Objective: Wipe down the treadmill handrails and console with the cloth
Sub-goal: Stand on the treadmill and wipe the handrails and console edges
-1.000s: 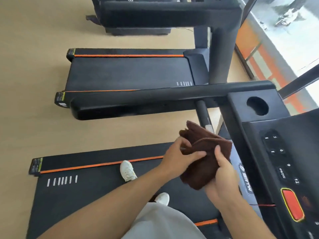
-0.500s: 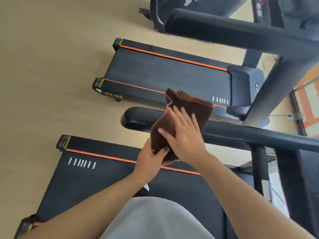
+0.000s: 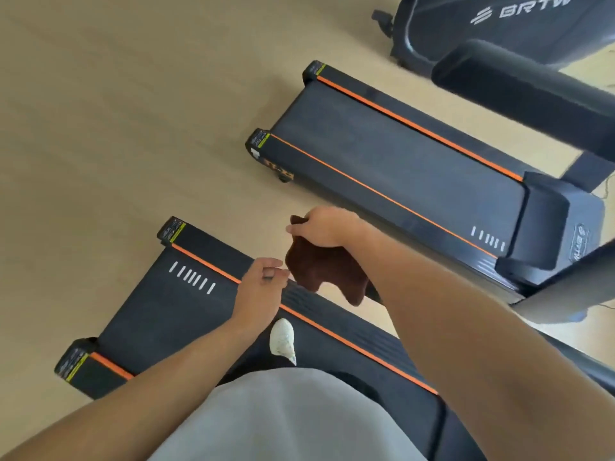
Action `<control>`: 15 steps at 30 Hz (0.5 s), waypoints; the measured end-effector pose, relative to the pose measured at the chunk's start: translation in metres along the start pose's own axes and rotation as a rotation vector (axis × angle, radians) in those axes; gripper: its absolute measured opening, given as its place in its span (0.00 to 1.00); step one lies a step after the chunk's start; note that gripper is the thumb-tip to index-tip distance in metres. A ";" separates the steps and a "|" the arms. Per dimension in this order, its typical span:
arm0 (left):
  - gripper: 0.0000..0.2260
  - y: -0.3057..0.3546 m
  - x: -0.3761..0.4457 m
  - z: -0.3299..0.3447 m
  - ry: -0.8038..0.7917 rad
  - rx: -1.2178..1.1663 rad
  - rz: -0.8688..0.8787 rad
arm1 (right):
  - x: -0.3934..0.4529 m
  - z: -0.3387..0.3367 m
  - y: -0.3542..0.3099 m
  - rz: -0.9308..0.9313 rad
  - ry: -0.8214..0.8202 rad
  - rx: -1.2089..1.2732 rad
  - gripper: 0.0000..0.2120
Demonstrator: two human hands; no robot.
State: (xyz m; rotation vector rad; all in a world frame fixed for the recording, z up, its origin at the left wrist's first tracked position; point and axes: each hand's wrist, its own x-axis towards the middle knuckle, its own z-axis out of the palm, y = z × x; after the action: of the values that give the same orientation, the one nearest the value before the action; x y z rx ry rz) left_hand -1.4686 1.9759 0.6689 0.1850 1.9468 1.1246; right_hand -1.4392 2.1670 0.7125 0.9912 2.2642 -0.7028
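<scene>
Your right hand [image 3: 327, 229] grips the brown cloth [image 3: 327, 272] — your left hand [image 3: 263, 282], just beside it, hangs loosely curled and empty.

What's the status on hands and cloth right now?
Right hand gripping dark brown cloth over the handrail end. Left hand beside it, off the cloth. Nothing blocking.

A second treadmill [image 3: 399, 174] lies beyond the grip [image 3: 324, 229] and to its right, its dark belt edged by two orange stripes. Pale wooden floor [image 3: 116, 128] spreads left of the grip and beyond it. A white shoe [image 3: 283, 339] sits below the grip, nearer the camera, above grey clothing [image 3: 283, 417]. Far beyond, to the right, a dark machine [image 3: 499, 24] bears white letters "BRTW", with a padded black bar [image 3: 532, 91] in front of it.
</scene>
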 end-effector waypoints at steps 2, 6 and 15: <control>0.05 0.004 -0.006 -0.001 0.031 -0.007 0.011 | 0.006 -0.011 0.011 0.075 -0.178 0.352 0.25; 0.05 0.008 -0.026 0.002 0.086 -0.002 0.069 | -0.019 -0.015 0.065 0.146 -0.319 0.728 0.29; 0.03 0.004 -0.077 0.071 0.045 0.047 0.142 | -0.099 0.008 0.180 0.138 -0.200 0.533 0.37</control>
State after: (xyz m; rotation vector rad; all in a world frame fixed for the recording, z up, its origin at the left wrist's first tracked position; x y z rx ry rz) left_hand -1.3699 1.9850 0.7026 0.3306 2.0273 1.1843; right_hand -1.2415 2.2207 0.7309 1.2376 1.8491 -1.3196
